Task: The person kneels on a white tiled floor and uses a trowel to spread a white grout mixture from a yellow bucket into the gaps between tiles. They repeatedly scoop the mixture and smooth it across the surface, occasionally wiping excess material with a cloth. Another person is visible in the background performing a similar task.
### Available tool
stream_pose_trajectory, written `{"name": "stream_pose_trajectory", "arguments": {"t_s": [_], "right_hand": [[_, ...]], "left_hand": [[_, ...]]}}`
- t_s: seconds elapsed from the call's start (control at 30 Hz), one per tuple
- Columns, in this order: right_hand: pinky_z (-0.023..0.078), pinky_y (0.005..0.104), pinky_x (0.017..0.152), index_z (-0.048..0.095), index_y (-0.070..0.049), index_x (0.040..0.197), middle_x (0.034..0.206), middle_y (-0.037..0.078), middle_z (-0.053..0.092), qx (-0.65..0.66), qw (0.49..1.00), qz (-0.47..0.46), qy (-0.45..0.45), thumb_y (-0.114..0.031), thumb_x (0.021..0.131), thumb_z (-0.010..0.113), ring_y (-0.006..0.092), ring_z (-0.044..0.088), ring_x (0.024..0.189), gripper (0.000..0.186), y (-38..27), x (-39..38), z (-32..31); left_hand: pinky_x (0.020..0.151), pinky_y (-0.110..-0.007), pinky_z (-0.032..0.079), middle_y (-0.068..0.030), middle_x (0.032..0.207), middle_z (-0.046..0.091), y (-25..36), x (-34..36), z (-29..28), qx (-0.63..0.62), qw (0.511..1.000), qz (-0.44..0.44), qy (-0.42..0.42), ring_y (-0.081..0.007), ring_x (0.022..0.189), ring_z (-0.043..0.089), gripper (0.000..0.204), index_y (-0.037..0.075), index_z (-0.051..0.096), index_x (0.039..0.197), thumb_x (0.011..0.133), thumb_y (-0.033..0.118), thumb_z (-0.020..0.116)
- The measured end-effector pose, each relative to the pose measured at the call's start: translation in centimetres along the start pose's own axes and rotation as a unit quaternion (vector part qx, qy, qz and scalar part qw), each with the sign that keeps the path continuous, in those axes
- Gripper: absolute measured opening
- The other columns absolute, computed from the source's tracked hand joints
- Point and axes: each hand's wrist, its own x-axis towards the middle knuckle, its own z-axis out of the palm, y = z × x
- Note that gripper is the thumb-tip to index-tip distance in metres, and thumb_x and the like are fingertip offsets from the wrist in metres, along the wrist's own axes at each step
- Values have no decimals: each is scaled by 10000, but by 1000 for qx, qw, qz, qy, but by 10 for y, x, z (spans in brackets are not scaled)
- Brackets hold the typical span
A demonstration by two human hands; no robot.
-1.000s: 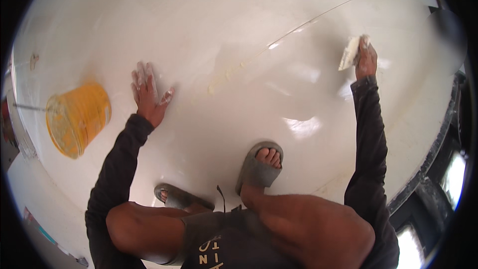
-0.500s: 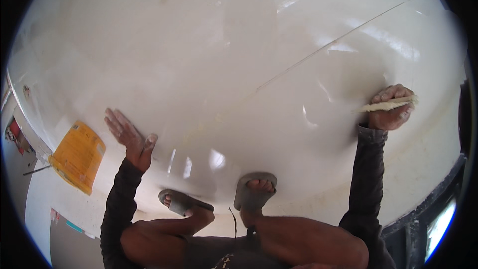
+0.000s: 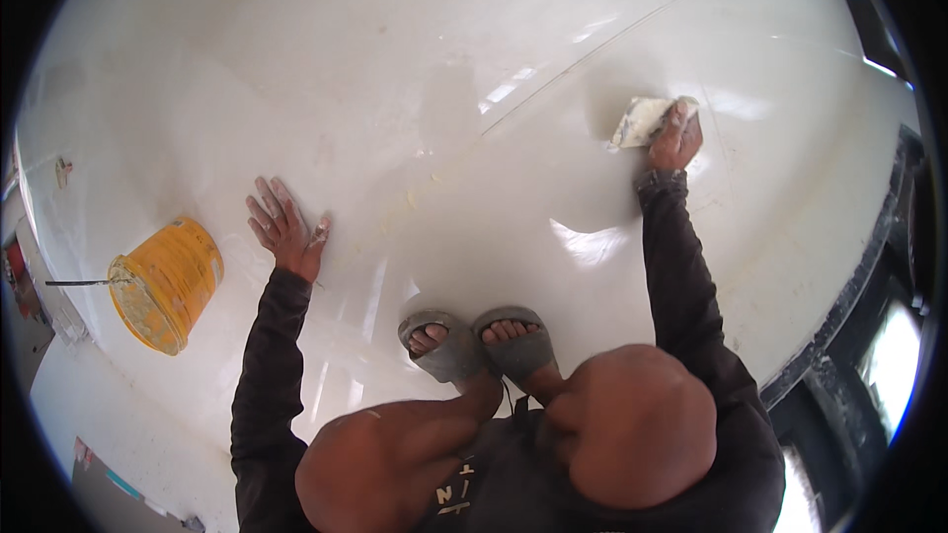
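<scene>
A flat, cream-coloured putty scraper (image 3: 637, 121) is held in my right hand (image 3: 677, 138), its blade close over the glossy white floor (image 3: 415, 69). Pale paste smears the blade; whether its edge touches the floor I cannot tell. My left hand (image 3: 284, 229) is spread flat on the floor, palm down, holding nothing. White residue coats its fingers. Beyond the scraper, a thin straight seam (image 3: 583, 64) crosses the floor diagonally.
A yellow bucket (image 3: 188, 271) stands left of my left hand, pale residue inside and a thin dark rod (image 3: 74, 283) sticking out. My sandalled feet (image 3: 464, 341) are together, low in the middle. A dark frame (image 3: 839, 321) lines the right edge.
My right hand and the scraper have moved left and farther away, turning the blade's face into view. My left hand has shifted slightly right. My feet are closer together.
</scene>
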Motion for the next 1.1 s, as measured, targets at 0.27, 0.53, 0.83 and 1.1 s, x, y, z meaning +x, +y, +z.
{"name": "stream_pose_trajectory", "arguments": {"t_s": [0.27,0.53,0.83,1.1], "right_hand": [[485,312,634,627,-5,914,739,86,623,-127,904,8,-407,-380,700,764,168,578,651,453,-115,66,-21],[514,383,714,672,-64,932,854,113,688,-207,761,-288,-544,-259,537,824,298,647,776,466,-164,52,91],[472,415,878,644,-90,1100,1001,161,656,-229,601,-399,-654,-417,508,839,344,588,1009,704,-177,45,171],[464,429,874,611,-136,1139,965,147,660,-222,641,-436,-592,-482,616,784,323,593,1007,651,-182,51,154]], "left_hand": [[1103,-450,203,-205,1394,415,-7,-39,-26,-609,768,-108,168,-290,1340,319,565,11,369,1389,955,371,388],[1025,-417,348,-182,1297,514,-8,-106,-26,-613,695,-256,275,-284,1253,439,504,28,413,1338,976,363,310],[974,-738,287,-167,1489,174,-75,-109,-145,-735,308,-367,480,-395,1363,225,834,136,37,1475,854,567,389],[862,-665,475,-256,1289,298,-145,-106,-115,-727,446,-376,361,-479,1228,326,551,-28,287,1340,895,228,487]]}}
